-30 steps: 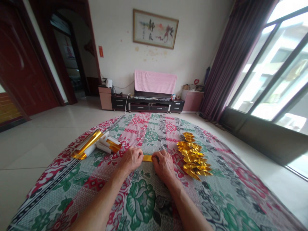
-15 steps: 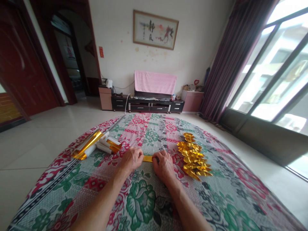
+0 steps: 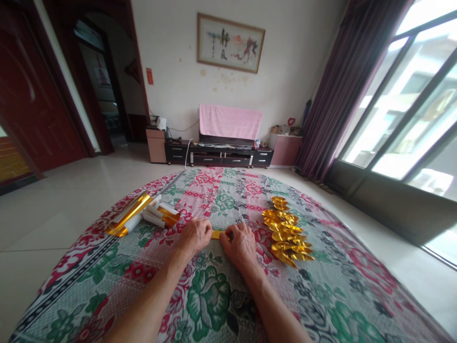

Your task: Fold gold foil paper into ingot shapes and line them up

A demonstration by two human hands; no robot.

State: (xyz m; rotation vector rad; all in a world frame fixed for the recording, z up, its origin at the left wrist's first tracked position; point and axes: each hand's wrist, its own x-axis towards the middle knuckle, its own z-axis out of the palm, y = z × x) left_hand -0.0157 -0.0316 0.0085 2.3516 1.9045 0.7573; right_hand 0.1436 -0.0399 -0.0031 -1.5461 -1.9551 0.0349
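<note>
A narrow folded strip of gold foil paper (image 3: 216,234) lies flat across the middle of the patterned tablecloth (image 3: 157,286). My left hand (image 3: 195,235) is closed on the strip's left end, fingertips pinched. At the other end my right hand (image 3: 240,242) presses and grips it, with thumb and forefinger close together on the foil. Only the short stretch between my hands shows; both ends are hidden under my fingers. To the right of my right hand stands a row of folded gold foil pieces (image 3: 287,231) with pointed ends.
Sheets of gold and white foil paper (image 3: 134,215), partly rolled, lie on the left of the round table. Beyond the table are a low TV cabinet (image 3: 221,159), a pink cloth (image 3: 230,121) over a screen, and a purple curtain (image 3: 339,95) by the window.
My right hand has slid slightly left along the foil strip, so less of it shows between my hands. My left hand stays in place.
</note>
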